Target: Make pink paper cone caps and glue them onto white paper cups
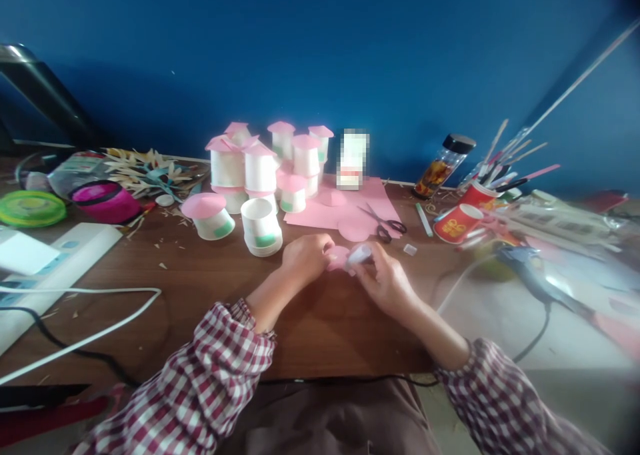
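Counter (pixel 330 328) front edge runs nearer the body than the fingers, brown wood in between, flanked by both forearms. Pink sheet (pixel 314 222) has its near edge just beyond the fingers; scissors (pixel 381 221) beyond the right fingers, small clear cap (pixel 410 249) off to their right. Stacked cups (pixel 263 226) beyond and left of the left fingers. Forearms angle inward, checked sleeves pushed up. Left hand (pixel 307 258): fingers pinch small pink paper piece (pixel 338 258). Right hand (pixel 389 279): fingers grasp whitish tube (pixel 359 254), tilted at paper's right side. Blurry, can't tell if touching.
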`<action>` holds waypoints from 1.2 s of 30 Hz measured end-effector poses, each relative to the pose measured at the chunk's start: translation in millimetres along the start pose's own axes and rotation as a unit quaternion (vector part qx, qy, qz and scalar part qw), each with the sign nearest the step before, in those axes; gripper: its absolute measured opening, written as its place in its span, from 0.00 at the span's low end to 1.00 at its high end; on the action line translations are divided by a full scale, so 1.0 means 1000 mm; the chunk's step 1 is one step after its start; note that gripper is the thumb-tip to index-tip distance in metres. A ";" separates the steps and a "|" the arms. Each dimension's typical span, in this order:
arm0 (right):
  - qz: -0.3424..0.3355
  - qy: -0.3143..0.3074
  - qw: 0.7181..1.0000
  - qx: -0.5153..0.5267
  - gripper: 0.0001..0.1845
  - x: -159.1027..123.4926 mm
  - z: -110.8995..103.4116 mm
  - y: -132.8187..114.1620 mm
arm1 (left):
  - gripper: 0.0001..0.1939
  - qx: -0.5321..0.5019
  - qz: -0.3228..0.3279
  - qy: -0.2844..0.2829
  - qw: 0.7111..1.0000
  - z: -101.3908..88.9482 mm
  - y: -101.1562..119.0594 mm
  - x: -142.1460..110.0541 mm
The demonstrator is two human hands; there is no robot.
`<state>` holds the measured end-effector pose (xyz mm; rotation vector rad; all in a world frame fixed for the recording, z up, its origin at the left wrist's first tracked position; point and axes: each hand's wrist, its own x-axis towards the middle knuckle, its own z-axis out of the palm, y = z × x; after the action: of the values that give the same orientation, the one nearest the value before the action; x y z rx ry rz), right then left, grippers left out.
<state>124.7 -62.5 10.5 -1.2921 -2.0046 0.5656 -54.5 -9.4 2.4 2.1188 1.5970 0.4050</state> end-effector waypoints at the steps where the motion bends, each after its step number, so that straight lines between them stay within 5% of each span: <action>1: 0.001 0.009 1.000 0.007 0.07 0.000 -0.001 -0.002 | 0.11 0.002 0.001 0.004 1.000 0.001 -0.001 0.000; 7: 0.001 0.047 0.999 0.023 0.05 -0.001 -0.012 -0.012 | 0.11 -0.004 0.007 0.021 1.000 0.005 -0.005 0.001; 19: -0.044 -0.032 0.992 -0.110 0.02 -0.001 0.006 0.004 | 0.12 0.015 -0.008 0.011 1.000 0.000 0.001 0.001; 28: 0.014 0.010 1.000 0.018 0.05 0.001 -0.010 -0.006 | 0.13 0.015 -0.011 -0.006 1.000 -0.001 0.001 0.000; 36: -0.008 -0.028 0.999 -0.046 0.02 -0.002 0.004 0.003 | 0.12 0.009 -0.009 0.006 1.000 0.000 0.001 0.000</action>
<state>124.1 -63.2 5.4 -1.3268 -2.1073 0.5120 -53.2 -9.8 3.1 2.1178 1.6301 0.3989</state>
